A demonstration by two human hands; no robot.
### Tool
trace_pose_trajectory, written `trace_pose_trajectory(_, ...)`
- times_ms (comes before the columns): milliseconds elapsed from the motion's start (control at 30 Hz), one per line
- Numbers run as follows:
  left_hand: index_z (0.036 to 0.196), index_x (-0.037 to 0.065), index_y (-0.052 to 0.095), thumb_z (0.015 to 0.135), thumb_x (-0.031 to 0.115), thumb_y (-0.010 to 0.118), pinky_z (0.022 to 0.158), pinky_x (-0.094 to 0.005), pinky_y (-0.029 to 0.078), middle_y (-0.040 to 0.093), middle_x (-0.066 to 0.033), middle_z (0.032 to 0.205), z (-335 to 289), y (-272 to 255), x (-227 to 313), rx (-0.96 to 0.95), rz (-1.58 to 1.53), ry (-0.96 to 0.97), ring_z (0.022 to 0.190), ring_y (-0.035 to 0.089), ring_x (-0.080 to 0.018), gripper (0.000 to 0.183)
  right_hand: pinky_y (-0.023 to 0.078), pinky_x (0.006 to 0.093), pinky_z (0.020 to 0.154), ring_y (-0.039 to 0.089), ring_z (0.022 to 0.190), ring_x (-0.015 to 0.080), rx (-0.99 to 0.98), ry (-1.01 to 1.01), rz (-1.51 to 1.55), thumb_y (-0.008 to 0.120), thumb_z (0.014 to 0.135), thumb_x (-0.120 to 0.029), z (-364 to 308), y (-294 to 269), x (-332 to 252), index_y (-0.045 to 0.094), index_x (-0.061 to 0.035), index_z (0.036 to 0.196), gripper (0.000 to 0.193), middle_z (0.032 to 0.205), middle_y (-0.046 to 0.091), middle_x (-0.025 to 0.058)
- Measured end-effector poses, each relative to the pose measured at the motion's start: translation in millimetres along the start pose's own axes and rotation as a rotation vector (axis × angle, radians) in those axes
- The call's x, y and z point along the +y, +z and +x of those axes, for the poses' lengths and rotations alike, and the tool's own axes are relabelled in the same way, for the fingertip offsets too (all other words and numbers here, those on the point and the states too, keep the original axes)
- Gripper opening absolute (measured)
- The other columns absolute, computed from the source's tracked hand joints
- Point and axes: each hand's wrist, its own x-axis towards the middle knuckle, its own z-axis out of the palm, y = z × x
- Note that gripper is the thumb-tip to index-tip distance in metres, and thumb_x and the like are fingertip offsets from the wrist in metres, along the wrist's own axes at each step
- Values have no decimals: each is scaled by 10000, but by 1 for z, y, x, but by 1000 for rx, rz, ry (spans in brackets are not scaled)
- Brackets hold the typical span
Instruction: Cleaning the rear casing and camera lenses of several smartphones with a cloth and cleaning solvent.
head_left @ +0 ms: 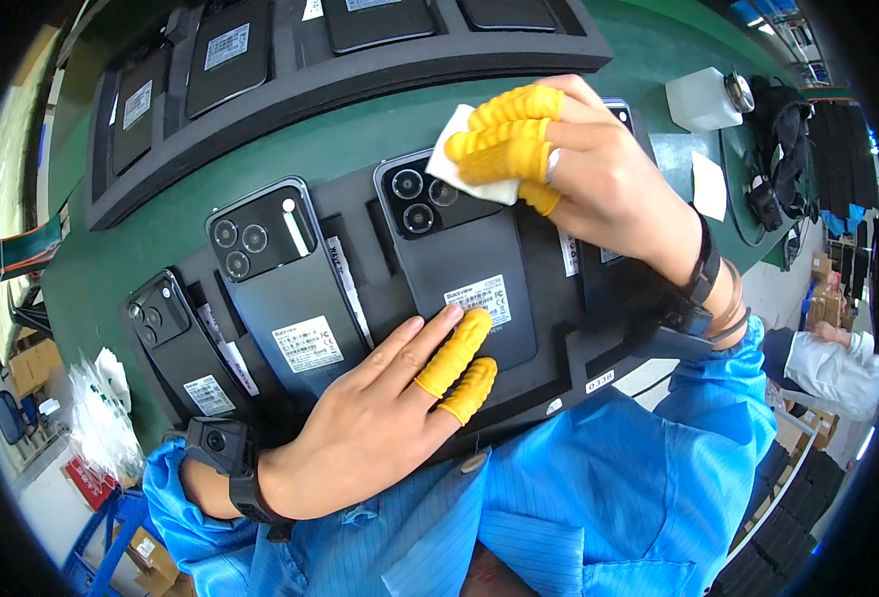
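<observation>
A smartphone [469,251] lies back up in a dark foam tray [551,383], its camera block at the top left. My right hand [614,174] pinches a folded white cloth [447,164] against the camera block, hiding part of it. My left hand [365,428] rests flat on the phone's lower part, fingertips by the white label [481,300]. Yellow ribbed finger cots cover several fingers of my right hand and two of my left. Left of this phone lie a second phone [285,274] and a third phone [166,333]. Another [614,284] is partly hidden under my right forearm.
Across the green table [649,40] stands a second foam tray [360,92] with several phones. A translucent bottle [700,101], a white paper [708,187] and a black bag [783,124] lie right. Plastic bags [101,418] hang at left. Another person [833,370] is at far right.
</observation>
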Motion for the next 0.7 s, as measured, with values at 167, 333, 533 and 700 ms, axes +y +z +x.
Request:
trace_pose_trajectory(167, 1119, 103, 684, 753, 161, 644, 1050, -434, 426, 553, -185, 1303, 0, 2, 0, 16, 15, 9, 1287, 477, -322, 372, 461, 384, 884, 624, 911, 290, 107, 154, -36, 675, 707, 33, -16, -9, 1, 670, -39, 928, 232, 937, 677, 90)
trace_pose_trajectory(333, 1108, 90, 684, 752, 150, 653, 1045, -447, 429, 548, -206, 1294, -1, 3, 0, 51, -19, 9, 1284, 477, -335, 362, 495, 330, 863, 662, 955, 254, 230, 298, 100, 686, 764, 19, -19, -13, 5, 694, -52, 994, 241, 1015, 706, 80)
trace_pose_trajectory(533, 1132, 89, 666, 754, 146, 653, 1043, -453, 429, 540, -211, 1296, -1, 4, -2, 42, -7, 26, 1283, 473, -344, 382, 485, 341, 880, 665, 953, 255, 262, 109, 36, 705, 728, -14, 5, 2, 1, 695, -82, 972, 254, 1035, 706, 60)
trace_pose_trajectory(700, 1126, 97, 669, 753, 145, 655, 1040, -449, 433, 542, -209, 1290, 0, 1, -1, 32, -12, 30, 1278, 478, -344, 376, 469, 426, 960, 647, 753, 280, 126, -42, 51, 693, 689, -29, 7, 19, -7, 643, -18, 835, 155, 740, 646, 119)
